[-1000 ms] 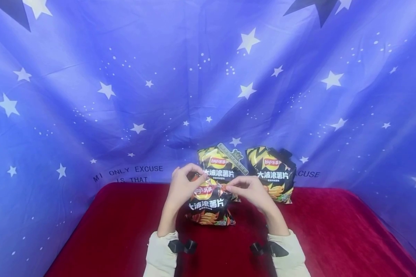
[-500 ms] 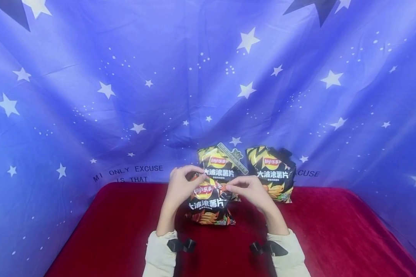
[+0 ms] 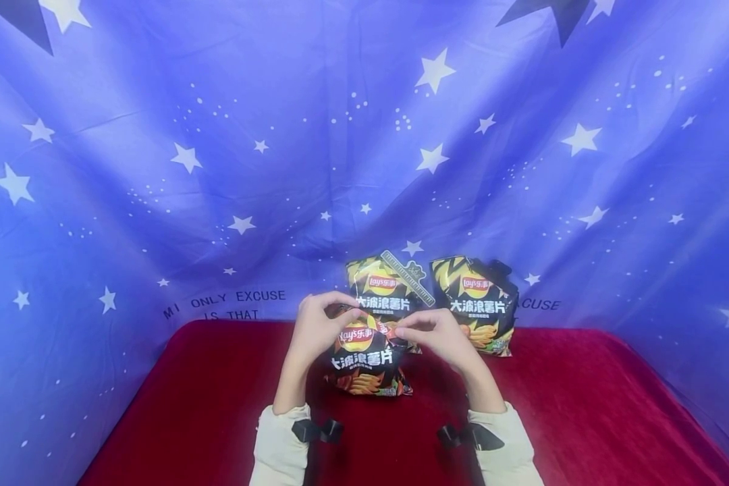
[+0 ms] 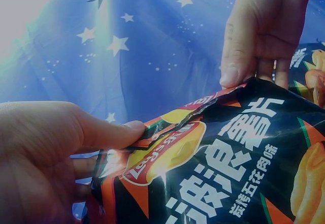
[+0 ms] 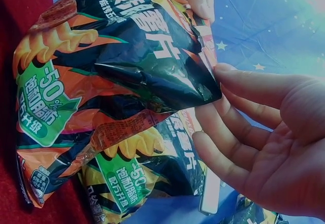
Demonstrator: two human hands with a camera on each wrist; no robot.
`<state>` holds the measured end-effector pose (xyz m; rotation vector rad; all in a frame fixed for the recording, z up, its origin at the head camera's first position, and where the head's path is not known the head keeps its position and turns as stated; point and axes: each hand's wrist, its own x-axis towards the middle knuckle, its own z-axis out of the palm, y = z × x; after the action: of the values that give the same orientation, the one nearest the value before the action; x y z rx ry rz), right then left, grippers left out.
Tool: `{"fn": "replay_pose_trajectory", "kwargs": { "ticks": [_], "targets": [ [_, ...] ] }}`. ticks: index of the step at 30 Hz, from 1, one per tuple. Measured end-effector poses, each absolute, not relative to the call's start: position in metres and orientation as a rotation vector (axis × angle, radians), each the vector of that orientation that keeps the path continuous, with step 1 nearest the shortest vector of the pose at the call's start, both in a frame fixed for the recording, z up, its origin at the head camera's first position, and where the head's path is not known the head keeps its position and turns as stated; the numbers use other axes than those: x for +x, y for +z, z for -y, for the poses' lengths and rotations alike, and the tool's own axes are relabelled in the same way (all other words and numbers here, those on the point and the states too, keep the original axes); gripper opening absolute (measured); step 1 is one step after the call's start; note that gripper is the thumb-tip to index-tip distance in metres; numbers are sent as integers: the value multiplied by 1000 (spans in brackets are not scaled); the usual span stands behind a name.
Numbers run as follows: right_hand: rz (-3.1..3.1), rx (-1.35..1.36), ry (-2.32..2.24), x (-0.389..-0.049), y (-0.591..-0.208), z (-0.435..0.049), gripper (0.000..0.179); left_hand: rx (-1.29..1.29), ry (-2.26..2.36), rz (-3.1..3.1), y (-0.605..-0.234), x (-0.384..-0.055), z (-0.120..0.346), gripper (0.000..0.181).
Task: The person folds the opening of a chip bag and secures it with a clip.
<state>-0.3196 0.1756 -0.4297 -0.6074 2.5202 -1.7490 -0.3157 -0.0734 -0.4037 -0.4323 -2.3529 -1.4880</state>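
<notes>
A black and orange potato chip bag (image 3: 364, 361) stands on the table in front, its top edge folded over toward the logo. My left hand (image 3: 314, 331) pinches the upper left corner between thumb and fingers. At the upper right corner my right hand (image 3: 440, 335) pinches the fold. In the left wrist view both thumbs press along the folded strip (image 4: 195, 109); the right wrist view shows the right thumb (image 5: 249, 84) on top of the bag and fingers beneath it.
Behind stands a yellow and black chip bag (image 3: 381, 305) with a ruler-patterned clip (image 3: 408, 278) slanted across its top. A similar bag (image 3: 476, 307), to its right, has a black clip (image 3: 495, 271) at its top corner. Red cloth (image 3: 219, 405) covers the table; a starry blue curtain (image 3: 279, 169) hangs behind.
The top of the front bag has tipped slightly and its logo has shifted. My left hand has lowered a little; the right hand stays nearly in place. Both rear bags have not moved.
</notes>
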Motion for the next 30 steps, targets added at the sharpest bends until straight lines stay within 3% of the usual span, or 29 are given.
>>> {"fn": "replay_pose_trajectory", "kwargs": {
  "ticks": [30],
  "targets": [
    [-2522,-710,-1739,-320,-430,-176,12,-357,-1445,2386,-402,-315,68,10]
  ]
}}
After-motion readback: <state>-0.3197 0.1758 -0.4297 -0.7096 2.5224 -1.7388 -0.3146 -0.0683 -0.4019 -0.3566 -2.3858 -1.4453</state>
